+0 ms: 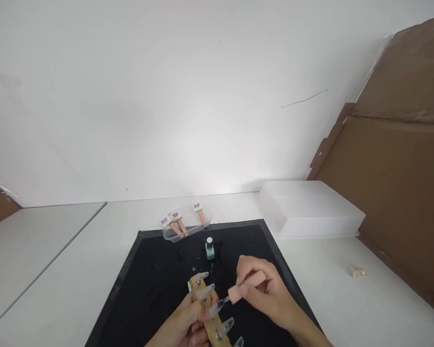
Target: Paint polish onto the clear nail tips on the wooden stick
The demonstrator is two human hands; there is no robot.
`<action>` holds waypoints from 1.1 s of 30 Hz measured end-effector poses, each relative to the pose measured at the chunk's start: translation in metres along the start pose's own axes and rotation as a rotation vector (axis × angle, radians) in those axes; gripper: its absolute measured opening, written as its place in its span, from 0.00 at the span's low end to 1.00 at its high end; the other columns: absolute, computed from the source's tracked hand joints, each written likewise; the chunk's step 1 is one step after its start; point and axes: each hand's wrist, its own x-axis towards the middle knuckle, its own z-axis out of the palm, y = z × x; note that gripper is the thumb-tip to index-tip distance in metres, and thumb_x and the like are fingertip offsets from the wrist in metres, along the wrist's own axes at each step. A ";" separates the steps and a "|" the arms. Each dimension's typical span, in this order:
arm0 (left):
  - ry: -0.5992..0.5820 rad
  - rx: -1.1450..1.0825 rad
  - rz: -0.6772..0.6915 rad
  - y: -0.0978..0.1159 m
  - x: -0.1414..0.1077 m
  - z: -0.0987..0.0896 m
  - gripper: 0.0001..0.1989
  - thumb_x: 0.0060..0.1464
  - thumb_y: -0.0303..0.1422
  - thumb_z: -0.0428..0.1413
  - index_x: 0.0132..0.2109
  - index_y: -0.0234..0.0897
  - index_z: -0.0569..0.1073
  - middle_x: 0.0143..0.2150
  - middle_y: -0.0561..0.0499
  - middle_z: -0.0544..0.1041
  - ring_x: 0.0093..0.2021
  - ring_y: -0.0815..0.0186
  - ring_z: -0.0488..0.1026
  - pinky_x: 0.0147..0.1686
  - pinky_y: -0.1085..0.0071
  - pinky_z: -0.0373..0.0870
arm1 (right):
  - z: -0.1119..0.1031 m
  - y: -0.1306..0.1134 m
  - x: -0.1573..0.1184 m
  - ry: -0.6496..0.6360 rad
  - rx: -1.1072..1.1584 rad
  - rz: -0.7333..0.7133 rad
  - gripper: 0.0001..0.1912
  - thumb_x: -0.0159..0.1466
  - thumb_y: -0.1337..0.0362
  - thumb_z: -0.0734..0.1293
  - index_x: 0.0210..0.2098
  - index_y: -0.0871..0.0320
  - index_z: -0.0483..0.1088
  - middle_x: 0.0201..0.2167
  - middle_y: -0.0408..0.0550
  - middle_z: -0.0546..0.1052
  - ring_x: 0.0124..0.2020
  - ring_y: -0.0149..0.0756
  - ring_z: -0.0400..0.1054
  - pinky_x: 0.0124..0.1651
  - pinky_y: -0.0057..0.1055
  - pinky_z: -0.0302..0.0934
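My left hand (188,315) is closed around a wooden bar (212,328) that carries several clear false nail tips in a row. In my right hand (273,301) a nail polish brush with a pink cap handle (253,284) is pinched between the fingers. Its bristle end meets, or nearly meets, the end of one clear nail tip (216,309) beside my left fingers. Another clear nail tip (225,327) sits lower on the bar. Beyond the bar stands a small teal bottle (210,251) with a dark neck and a whitish top.
A black mat (155,284) covers the middle of the white table (58,270). At its far edge, a clear tray (173,238) holds several pink-handled items with labels (177,225). A white box (311,209) stands at the right, with small beige rings (355,273) nearer.
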 end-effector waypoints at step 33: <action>-0.095 0.428 0.191 -0.006 -0.002 -0.001 0.20 0.41 0.43 0.61 0.33 0.40 0.58 0.21 0.62 0.63 0.15 0.79 0.60 0.21 0.77 0.64 | -0.001 0.004 0.001 -0.068 0.080 -0.019 0.04 0.56 0.65 0.67 0.26 0.58 0.70 0.23 0.43 0.67 0.25 0.33 0.60 0.28 0.29 0.51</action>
